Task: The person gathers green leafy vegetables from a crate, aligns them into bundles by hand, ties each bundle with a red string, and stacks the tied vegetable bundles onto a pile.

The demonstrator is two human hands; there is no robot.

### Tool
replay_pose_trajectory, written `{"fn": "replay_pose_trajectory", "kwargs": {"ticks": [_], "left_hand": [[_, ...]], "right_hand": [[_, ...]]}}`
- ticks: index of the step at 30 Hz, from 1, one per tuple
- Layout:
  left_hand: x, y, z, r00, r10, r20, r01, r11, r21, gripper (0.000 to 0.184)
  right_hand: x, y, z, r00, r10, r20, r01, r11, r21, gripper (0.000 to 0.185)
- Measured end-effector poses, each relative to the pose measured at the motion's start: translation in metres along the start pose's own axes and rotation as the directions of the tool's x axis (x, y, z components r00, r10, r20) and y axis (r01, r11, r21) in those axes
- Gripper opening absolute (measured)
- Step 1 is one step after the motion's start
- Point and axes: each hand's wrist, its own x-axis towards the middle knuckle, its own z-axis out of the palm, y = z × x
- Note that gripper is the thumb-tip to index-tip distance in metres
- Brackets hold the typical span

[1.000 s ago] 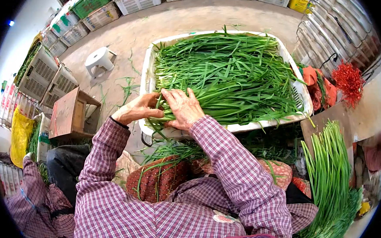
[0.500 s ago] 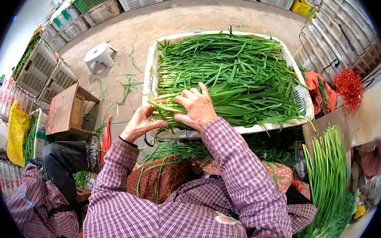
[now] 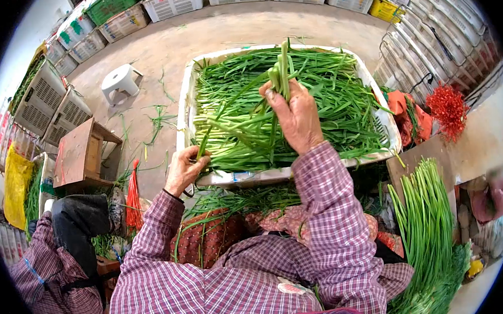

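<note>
A white plastic crate (image 3: 389,126) in front of me is piled with long green garlic chives (image 3: 328,89), their pale stem ends toward the left. My right hand (image 3: 300,116) is closed around a small bunch of garlic chives (image 3: 281,73) above the middle of the pile, with the thick stem ends pointing up and away. At the crate's front left corner, my left hand (image 3: 188,169) has its thumb and fingers pinched together. A thin green stalk rises from those fingertips, and they are close to the stem ends in the pile.
Tied-looking longer green stalks (image 3: 419,221) lie at my right beside cardboard, with red ties (image 3: 447,110) above. A white stool (image 3: 121,81), a wooden box (image 3: 84,158) and red strings (image 3: 133,201) are leftward. Another person's leg (image 3: 80,222) shows at left. Stacked crates line the room.
My right hand has turned upright and lifted a bunch, moving right and away from my left hand. My left hand has closed to a pinch at the crate's corner. The view has shifted slightly.
</note>
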Motion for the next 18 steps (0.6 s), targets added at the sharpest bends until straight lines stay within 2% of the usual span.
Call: {"fn": "replay_pose_trajectory", "kwargs": {"ticks": [1,3,5,7,9,11,12,13,14,15,16,17,18], "left_hand": [[0.001,-0.011,0.0,0.998,-0.069,0.002,0.068,0.99,-0.123,0.018],[0.005,0.017,-0.016,0.957,0.226,-0.185,-0.196,0.966,0.167,0.024],[0.001,0.059,-0.033,0.915,0.307,-0.261,-0.242,0.937,0.251,0.027],[-0.005,0.076,-0.033,0.925,0.299,-0.236,-0.223,0.928,0.3,0.031],[-0.01,0.086,-0.022,0.958,0.278,-0.071,-0.25,0.93,0.271,0.043],[-0.006,0.078,0.007,0.93,0.355,-0.097,-0.318,0.907,0.275,0.061],[-0.002,0.083,0.02,0.948,0.284,-0.143,-0.254,0.948,0.194,0.067],[0.003,0.088,0.03,0.961,0.208,-0.179,-0.192,0.976,0.105,0.073],[0.009,0.086,0.039,0.982,0.041,-0.184,-0.034,0.999,0.042,0.074],[0.017,0.08,0.05,0.978,-0.03,-0.208,-0.019,0.973,-0.23,0.066],[0.02,0.076,0.053,0.979,-0.109,-0.173,0.029,0.91,-0.414,0.06],[0.021,0.082,0.053,0.978,-0.177,-0.106,0.084,0.81,-0.58,0.054],[0.023,0.081,0.058,0.982,-0.153,-0.114,0.047,0.771,-0.635,0.051]], "right_hand": [[0.0,0.003,-0.004,1.0,-0.002,-0.001,0.002,1.0,-0.003,0.034],[0.001,0.01,-0.009,0.996,-0.064,0.059,0.059,0.995,0.084,0.034],[-0.001,0.011,-0.007,0.995,-0.082,0.054,0.077,0.993,0.087,0.031],[0.0,0.01,-0.003,0.993,-0.109,0.05,0.108,0.994,0.03,0.029],[0.001,0.011,0.0,0.993,-0.106,0.057,0.102,0.993,0.064,0.027],[-0.002,0.011,-0.001,0.992,-0.107,0.069,0.103,0.993,0.053,0.027],[-0.004,0.004,-0.005,0.99,-0.041,0.132,0.04,0.999,0.009,0.028],[-0.005,0.001,-0.005,0.991,-0.038,0.126,0.038,0.999,0.003,0.028],[-0.007,-0.003,-0.004,0.99,-0.036,0.136,0.049,0.994,-0.094,0.03],[-0.008,-0.006,-0.005,0.991,-0.025,0.135,0.052,0.978,-0.204,0.031],[-0.009,-0.005,-0.005,0.989,-0.061,0.134,0.09,0.972,-0.216,0.029],[-0.009,-0.005,-0.002,0.988,-0.092,0.127,0.121,0.963,-0.24,0.027],[-0.011,-0.006,-0.001,0.983,-0.142,0.114,0.167,0.953,-0.254,0.025]]}}
